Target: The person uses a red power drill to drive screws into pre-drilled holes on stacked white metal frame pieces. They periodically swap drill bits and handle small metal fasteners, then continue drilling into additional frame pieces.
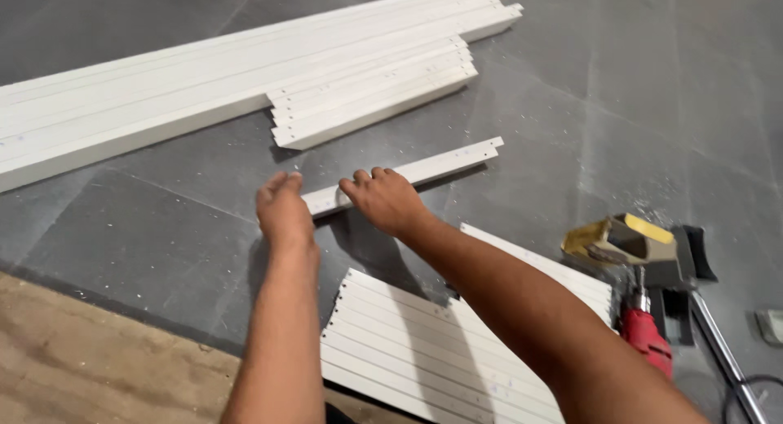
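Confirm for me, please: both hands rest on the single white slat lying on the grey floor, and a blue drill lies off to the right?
Not quite: the head view shows the drill is red, not blue. The rest holds: the left hand and right hand are on the single white slat on the grey floor.

Single view only, from camera on my head. Looks steeply down and forward over my outstretched arms onto dark grey floor point(636, 81). Close range: my forearms fill lower middle of frame, left hand point(283, 208) and right hand point(383, 197) near centre. Long white slats point(204, 81) run across top left, farthest away. Red drill point(646, 336) sits at lower right edge. No second view to compare.
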